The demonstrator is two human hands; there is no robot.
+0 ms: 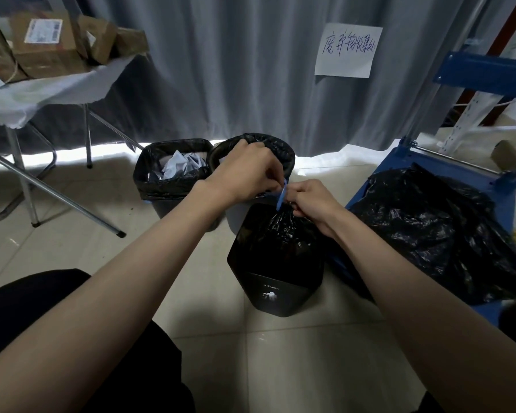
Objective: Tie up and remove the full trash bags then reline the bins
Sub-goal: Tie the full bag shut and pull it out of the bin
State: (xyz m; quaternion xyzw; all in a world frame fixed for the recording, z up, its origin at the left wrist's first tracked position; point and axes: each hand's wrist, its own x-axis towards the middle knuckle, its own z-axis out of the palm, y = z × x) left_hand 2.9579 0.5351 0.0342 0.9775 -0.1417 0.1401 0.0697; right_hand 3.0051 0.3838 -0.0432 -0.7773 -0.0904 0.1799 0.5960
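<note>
On a tiled floor [209, 338] before a grey curtain [236, 70], both hands' fingers [268, 181] pinch a blue drawstring [281, 195] on the bag [280, 231].

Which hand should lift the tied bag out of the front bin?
Probably the right hand. It already pinches the gathered neck of the bag, directly above the front bin. The left hand only holds the blue drawstring and could let go to steady the bin.

Glossy crinkled plastic bag [283, 231]; glossy bin [276, 289]
</note>
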